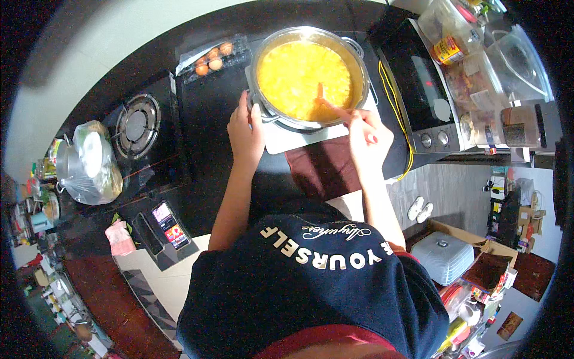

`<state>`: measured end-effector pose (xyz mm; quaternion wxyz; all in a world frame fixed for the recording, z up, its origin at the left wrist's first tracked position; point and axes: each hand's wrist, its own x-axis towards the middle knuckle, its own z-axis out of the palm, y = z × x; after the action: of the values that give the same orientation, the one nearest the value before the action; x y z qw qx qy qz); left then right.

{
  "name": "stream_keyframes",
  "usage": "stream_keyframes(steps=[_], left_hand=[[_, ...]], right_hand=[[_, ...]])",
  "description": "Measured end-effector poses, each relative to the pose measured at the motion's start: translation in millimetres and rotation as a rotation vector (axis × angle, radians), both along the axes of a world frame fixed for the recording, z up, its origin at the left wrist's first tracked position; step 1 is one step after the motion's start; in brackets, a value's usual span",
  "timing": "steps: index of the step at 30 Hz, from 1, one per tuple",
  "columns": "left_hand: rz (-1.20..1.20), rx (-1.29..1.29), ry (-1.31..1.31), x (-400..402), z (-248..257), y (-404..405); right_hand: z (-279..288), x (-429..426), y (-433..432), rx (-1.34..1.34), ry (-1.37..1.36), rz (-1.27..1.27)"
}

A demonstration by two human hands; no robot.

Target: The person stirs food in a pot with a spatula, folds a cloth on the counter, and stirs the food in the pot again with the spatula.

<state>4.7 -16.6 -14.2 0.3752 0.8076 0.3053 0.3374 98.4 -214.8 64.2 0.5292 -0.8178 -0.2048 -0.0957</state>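
A steel pot point(309, 117) full of chunky yellow food stands on a white-edged cooker point(287, 141) at the counter's front. My left hand point(247, 130) holds the pot's near-left side handle point(268, 117). In my right hand point(367, 134) is the handle of a reddish-brown spoon or spatula point(329, 105), whose lower part dips into the yellow food near the pot's right side. Its tip is hidden in the food. A dark red cloth point(325, 168) lies below the cooker, at the counter's edge.
Several eggs point(215, 63) sit in a clear carton behind left. A gas burner point(136, 125), a bagged pot point(92, 164) and a phone point(171, 226) are at left. A microwave point(417, 85), a yellow cable point(394, 98) and plastic containers point(475, 76) stand at right.
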Motion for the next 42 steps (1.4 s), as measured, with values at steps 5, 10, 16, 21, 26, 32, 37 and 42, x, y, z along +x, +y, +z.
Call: stream_keyframes(steps=[5, 10, 16, 21, 26, 32, 37, 42], left_hand=[[-0.024, -0.066, 0.058, -3.2, 3.7, 0.1], [-0.017, 0.025, 0.006, -2.9, 1.1, 0.7], [-0.018, 0.002, -0.029, -1.6, -3.2, 2.3], [0.003, 0.074, 0.049, -2.6, 4.9, -0.6], [-0.042, -0.054, 0.116, -5.4, 14.5, -3.1], [0.004, 0.129, 0.017, -2.7, 2.9, -1.1], [-0.014, 0.081, 0.028, -3.8, 2.6, 0.5], [-0.004, 0.116, 0.023, -4.5, 3.5, 0.6]], right_hand=[[15.7, -3.9, 4.4, -0.033, -0.111, 0.142], [33.5, 24.1, -14.2, -0.047, -0.143, 0.059], [22.6, 69.2, -29.9, -0.185, -0.312, -0.002], [-5.9, 84.6, -19.3, 0.011, 0.038, 0.086], [-8.4, 80.8, -10.2, 0.043, 0.135, 0.307], [21.8, 52.4, -15.9, -0.111, 0.273, 0.427], [42.9, 79.8, -34.7, 0.018, 0.085, 0.542], [47.4, 132.5, -27.5, -0.045, 0.051, 0.418]])
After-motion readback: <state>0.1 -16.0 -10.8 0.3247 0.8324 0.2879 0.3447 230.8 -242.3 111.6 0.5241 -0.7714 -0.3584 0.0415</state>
